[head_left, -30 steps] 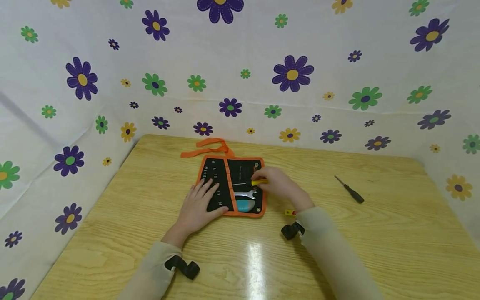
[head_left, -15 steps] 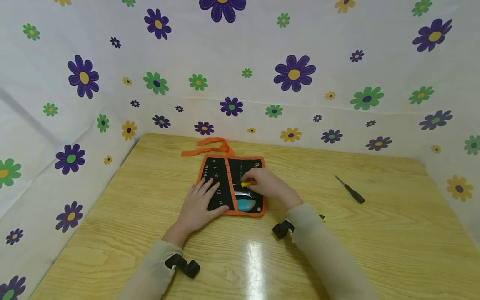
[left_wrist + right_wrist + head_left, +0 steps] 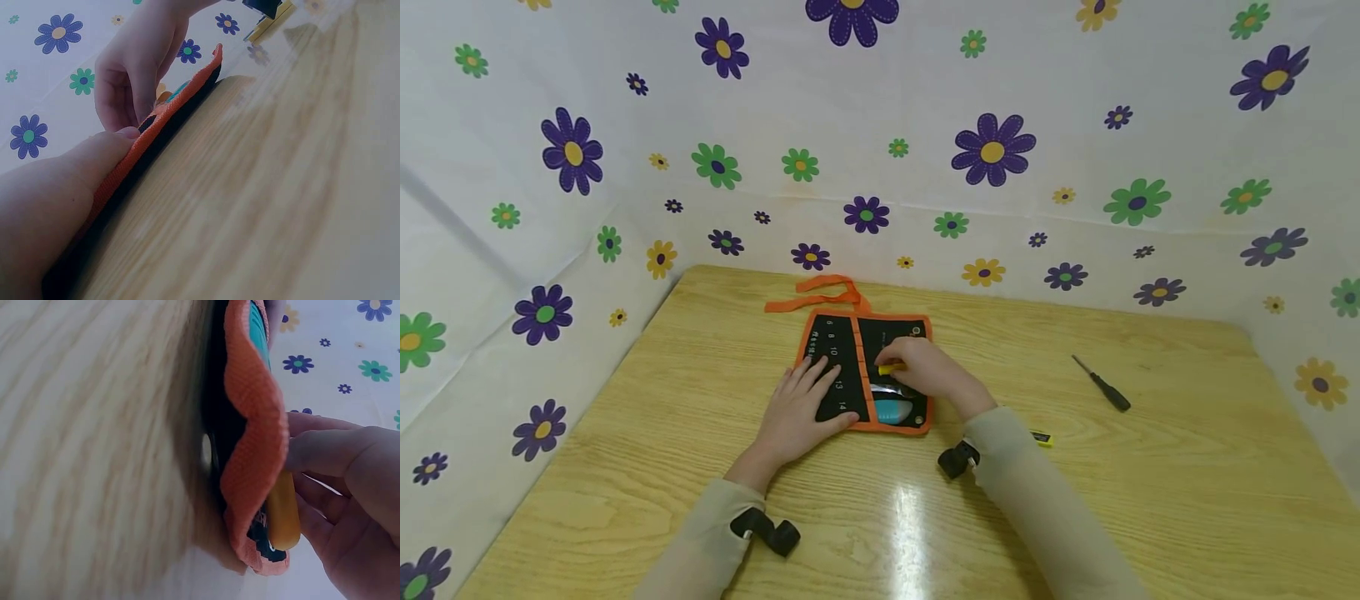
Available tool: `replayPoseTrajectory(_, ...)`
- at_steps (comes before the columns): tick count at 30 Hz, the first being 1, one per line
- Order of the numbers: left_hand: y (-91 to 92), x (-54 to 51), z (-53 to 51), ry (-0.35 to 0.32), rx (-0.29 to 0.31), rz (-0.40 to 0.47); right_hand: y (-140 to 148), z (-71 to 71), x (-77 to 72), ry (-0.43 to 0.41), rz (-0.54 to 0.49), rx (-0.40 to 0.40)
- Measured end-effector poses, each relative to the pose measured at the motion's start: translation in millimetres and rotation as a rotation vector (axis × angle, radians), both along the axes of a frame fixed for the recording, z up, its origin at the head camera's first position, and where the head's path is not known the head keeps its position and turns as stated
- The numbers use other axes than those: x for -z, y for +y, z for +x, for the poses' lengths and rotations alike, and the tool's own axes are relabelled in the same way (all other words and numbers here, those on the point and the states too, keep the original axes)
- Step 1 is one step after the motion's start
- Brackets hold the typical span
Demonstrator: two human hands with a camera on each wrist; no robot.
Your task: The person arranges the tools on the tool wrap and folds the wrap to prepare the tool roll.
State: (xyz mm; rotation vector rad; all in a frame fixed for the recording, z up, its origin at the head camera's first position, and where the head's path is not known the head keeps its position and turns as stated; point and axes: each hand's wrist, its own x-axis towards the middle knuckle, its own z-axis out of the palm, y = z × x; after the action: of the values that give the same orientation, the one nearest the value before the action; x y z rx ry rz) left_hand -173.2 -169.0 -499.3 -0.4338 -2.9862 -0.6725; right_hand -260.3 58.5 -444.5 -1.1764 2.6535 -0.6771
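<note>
Wood table point(image 3: 647, 467): left hand point(image 3: 796, 417) flat, fingers spread, on pouch point(image 3: 841, 335), likely soft, floppy. Right hand point(image 3: 931, 372) pinches yellow handle point(image 3: 284, 515); probably light, stiff, best held mid-length.

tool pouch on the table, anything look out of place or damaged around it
Nothing looks spilled or damaged, but a dark-handled screwdriver lies loose on the table, away from the pouch, and a yellow item, partly hidden by the right sleeve, also lies outside. The pouch's orange edge looks wavy in the right wrist view.
</note>
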Motion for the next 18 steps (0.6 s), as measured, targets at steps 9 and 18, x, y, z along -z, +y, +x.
replayPoseTrajectory(9, 0.2, 1.3, -0.4, 0.009, 0.005, 0.009, -2.8, -5.1, 1.2, 0.029, -0.01, -0.015)
replayPoseTrajectory(18, 0.1, 1.4, -1.7, -0.018, 0.0, -0.002, -10.1, -6.0, -0.1, 0.097, -0.017, -0.023)
